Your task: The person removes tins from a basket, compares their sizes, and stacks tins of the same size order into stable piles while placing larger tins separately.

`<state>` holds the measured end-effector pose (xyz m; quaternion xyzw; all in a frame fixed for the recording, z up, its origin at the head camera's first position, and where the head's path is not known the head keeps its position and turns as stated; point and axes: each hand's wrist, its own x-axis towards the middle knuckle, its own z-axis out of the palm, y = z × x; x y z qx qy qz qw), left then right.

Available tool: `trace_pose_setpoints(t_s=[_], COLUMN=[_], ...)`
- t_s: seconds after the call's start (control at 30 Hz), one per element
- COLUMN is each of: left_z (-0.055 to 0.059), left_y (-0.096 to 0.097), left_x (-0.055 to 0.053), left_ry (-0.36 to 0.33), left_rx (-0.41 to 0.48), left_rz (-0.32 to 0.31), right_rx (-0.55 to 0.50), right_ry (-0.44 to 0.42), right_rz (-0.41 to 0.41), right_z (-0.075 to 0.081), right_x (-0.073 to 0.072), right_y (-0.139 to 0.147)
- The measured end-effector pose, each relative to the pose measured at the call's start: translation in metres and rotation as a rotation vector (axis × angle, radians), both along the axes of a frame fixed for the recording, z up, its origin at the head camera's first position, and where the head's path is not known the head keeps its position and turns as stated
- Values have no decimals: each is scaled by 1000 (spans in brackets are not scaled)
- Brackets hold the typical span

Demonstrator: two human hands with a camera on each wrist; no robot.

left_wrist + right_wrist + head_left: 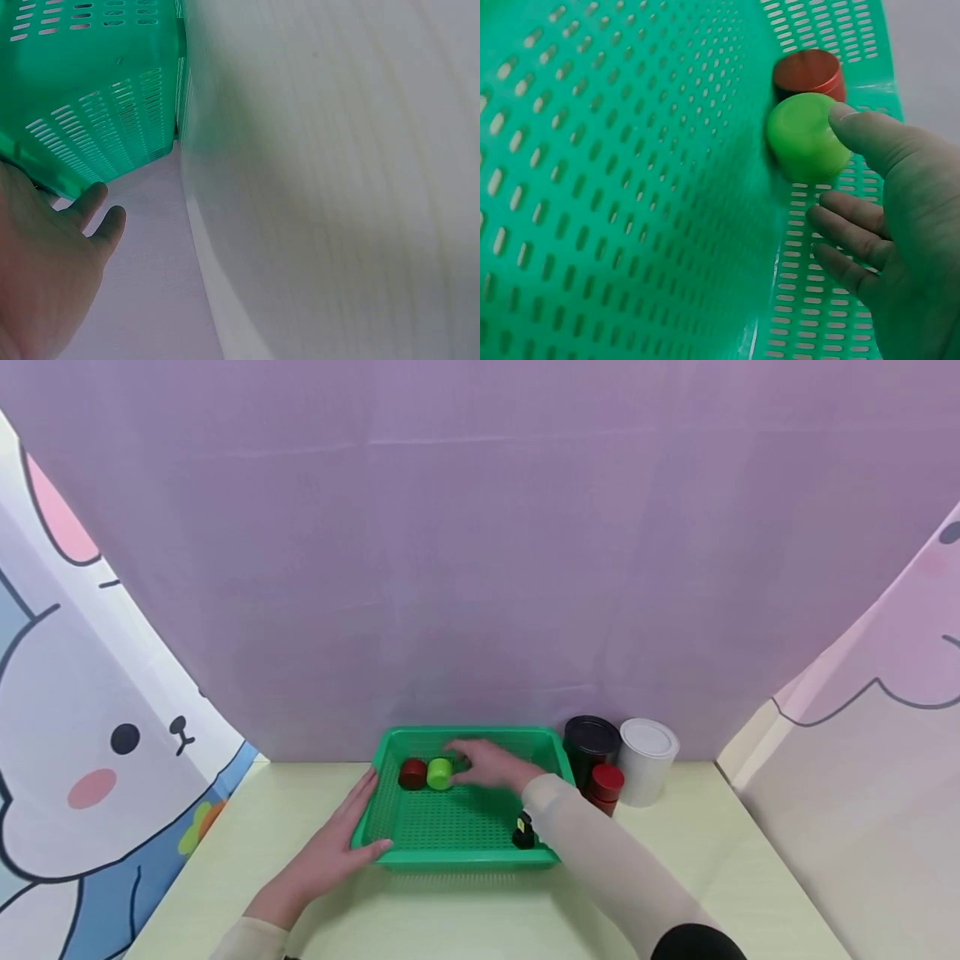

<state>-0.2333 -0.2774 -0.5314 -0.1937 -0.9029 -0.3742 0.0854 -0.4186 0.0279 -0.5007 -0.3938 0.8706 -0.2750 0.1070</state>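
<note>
- Contact between the right hand (491, 766) and the glossy lime-green cylinder (438, 773) is hard to make out: in the right wrist view the thumb overlaps its edge, while the other visible fingers reach out nearly straight, spread apart from the thumb and not curled round it.
- The cream right sleeve (600, 860) covers part of the red jar (607, 779) beside the basket.
- In the left wrist view, the palm and the basket run off the frame.
- The lime-green cylinder, smooth and round-edged, partly hides the shiny dark-red cylinder (412, 773) in the right wrist view; both sit side by side in the back left of the rectangular green plastic basket (465, 860), whose walls are slotted.
- The left hand (341, 839) rests against the basket's left side, fingers extended, thumb spread over the near corner.
- The basket stands on the pale bench (712, 827).
</note>
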Motion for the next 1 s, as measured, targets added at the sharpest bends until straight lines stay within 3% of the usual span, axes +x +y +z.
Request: trace_pose_setpoints(t_s=[0.53,1.0], left_z=[2,4], left_y=[2,2], left_x=[0,0], left_ry=[-2,-10], left_rx=[0,-9], left_rz=[-2,4], right_rx=[93,98], right_ry=[63,57], right_rz=[-6,-9], right_z=[-14,-10], right_x=[1,6], right_y=[-7,-9])
